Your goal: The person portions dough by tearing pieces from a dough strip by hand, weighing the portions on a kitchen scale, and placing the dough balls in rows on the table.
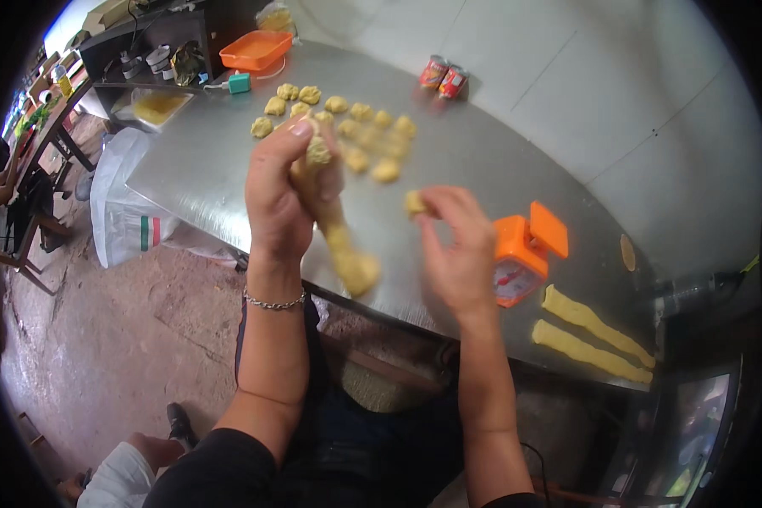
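My left hand (292,181) is closed around a long rope of yellow dough (343,244), whose thick lower end hangs over the metal table (197,165). To the right of it, my right hand (454,235) pinches a small dough piece (414,203) between thumb and fingers. Beyond my left hand lie several dough lumps (386,170) in rough rows, some blurred. An orange kitchen scale (519,263) stands just right of my right hand. Two flattened dough strips (590,355) lie side by side near the table's right end.
Two red cans (443,77) stand at the far edge by the wall. An orange tray (257,51) and a green adapter (239,82) with a cable are at the far left. A white sack (117,197) hangs beside the left edge. Another person's leg (155,447) shows at lower left.
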Tool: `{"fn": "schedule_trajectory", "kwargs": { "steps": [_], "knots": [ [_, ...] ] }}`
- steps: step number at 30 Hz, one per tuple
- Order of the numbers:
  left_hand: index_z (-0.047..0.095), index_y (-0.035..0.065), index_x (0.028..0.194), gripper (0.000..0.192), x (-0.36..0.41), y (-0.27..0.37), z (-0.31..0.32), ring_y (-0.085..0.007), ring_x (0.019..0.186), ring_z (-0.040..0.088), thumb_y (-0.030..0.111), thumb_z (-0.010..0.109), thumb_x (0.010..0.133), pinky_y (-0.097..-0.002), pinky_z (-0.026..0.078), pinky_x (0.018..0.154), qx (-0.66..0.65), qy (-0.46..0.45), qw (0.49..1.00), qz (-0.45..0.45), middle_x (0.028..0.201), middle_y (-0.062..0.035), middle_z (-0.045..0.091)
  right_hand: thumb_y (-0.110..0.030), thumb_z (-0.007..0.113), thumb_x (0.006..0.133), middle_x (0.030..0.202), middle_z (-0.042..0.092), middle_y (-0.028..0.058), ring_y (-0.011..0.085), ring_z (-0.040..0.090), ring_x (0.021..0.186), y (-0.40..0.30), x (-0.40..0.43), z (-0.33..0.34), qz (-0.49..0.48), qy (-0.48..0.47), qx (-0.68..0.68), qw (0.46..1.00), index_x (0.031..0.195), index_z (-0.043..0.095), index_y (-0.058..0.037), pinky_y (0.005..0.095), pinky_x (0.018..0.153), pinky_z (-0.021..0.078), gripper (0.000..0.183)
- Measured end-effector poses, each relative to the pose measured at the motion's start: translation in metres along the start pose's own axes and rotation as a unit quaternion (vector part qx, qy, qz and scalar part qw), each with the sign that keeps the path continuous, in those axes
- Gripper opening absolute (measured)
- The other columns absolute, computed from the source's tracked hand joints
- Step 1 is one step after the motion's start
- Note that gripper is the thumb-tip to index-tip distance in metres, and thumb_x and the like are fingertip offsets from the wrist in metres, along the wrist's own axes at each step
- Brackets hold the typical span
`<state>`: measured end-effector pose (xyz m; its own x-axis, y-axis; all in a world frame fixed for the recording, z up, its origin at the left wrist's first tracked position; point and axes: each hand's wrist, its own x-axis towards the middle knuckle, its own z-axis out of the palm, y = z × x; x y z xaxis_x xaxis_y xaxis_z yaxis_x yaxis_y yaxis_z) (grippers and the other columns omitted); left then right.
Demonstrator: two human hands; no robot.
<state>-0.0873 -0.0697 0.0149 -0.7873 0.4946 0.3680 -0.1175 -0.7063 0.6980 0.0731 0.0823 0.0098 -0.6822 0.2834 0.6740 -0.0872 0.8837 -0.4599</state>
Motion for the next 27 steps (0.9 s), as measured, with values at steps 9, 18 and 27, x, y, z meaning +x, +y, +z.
{"fn": "schedule_trajectory", "kwargs": {
  "steps": [9,18,27],
  "knots": [
    [0.061,0.0041,0.090,0.038,0.002,0.004,-0.010,-0.0117,0.059,0.043,0.039,0.055,0.103,-0.0257,0.034,0.055,0.019,0.056,0.998,0.003,0.069,-0.0027,0.046,-0.011,0.079,0.085,0.098,0.069,0.0105,0.0339,0.070,0.091,0.030,0.033,0.068,-0.005,-0.085,-0.157,0.984,0.099,0.073,-0.0067,0.0480,0.077,0.0556,0.016],
    [0.065,0.0011,0.094,0.039,0.013,-0.001,-0.005,-0.0115,0.059,0.044,0.037,0.055,0.104,-0.0255,0.036,0.056,0.030,0.040,0.999,-0.010,0.069,-0.0034,0.049,-0.014,0.080,0.084,0.105,0.072,0.0126,0.0331,0.071,0.098,0.048,0.029,0.078,0.024,-0.175,-0.182,0.967,0.101,0.076,-0.0077,0.0468,0.081,0.0573,0.019],
    [0.058,0.0052,0.133,0.035,-0.012,-0.011,0.025,-0.0020,0.067,0.050,0.021,0.064,0.103,-0.0202,0.039,0.058,0.085,-0.143,0.981,-0.096,0.096,-0.0015,0.065,-0.010,0.089,0.078,0.118,0.074,0.0169,0.0263,0.072,0.095,-0.031,-0.020,-0.017,0.036,-0.012,0.059,0.998,0.137,0.068,-0.0029,0.0363,0.085,0.0577,0.064]
  ]
}}
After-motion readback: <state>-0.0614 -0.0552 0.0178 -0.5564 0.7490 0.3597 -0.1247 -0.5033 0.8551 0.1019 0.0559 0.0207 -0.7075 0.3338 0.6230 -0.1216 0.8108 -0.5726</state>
